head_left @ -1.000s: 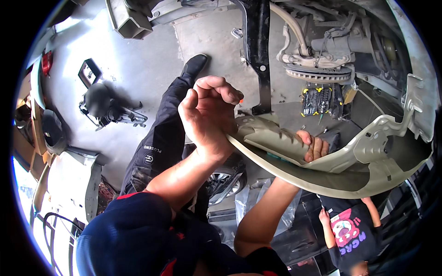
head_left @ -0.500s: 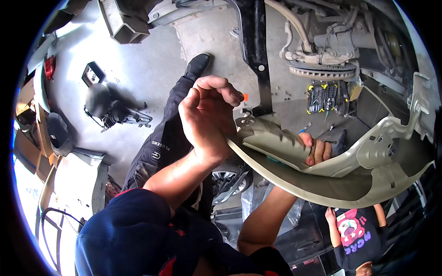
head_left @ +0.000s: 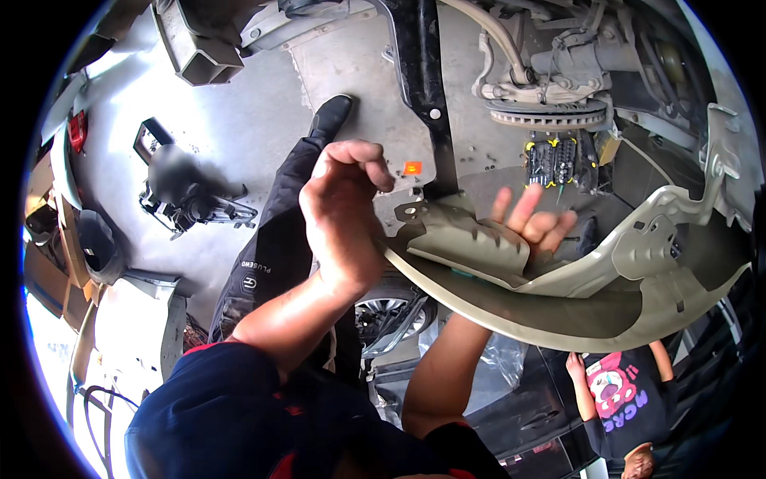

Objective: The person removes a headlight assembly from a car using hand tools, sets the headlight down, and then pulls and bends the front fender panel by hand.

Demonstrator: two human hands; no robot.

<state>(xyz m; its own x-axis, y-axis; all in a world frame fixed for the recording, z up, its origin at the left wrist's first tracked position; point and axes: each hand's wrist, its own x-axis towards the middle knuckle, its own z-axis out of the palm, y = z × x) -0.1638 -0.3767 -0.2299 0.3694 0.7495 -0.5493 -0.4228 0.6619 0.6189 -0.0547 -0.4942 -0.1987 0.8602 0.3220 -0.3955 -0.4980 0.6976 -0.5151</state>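
Observation:
A beige-green car fender [head_left: 495, 314] hangs in front of me, its curved edge toward me. My left hand [head_left: 341, 211] is at the fender's left end, its wrist against the tip. Its fingers are loosely bent, and nothing shows between them. My right forearm goes beneath the fender, and my right hand [head_left: 536, 222] comes up behind its inner flange. The fingers of that hand are raised and spread, holding nothing; the palm is partly hidden. Just beyond the fender's left end, a black metal support [head_left: 421, 88] runs down to its bracket.
A brake disc [head_left: 546, 114] and suspension parts are at the upper right, above a tool set [head_left: 550, 162] with yellow clips. An orange piece [head_left: 412, 168] and small hardware lie on the floor. A stool [head_left: 167, 176] stands left. Another person [head_left: 626, 399] is at lower right.
My right hand has let go of the fender's inner flange, and its fingers have lifted and spread. My left hand and the fender appear slightly farther left in view.

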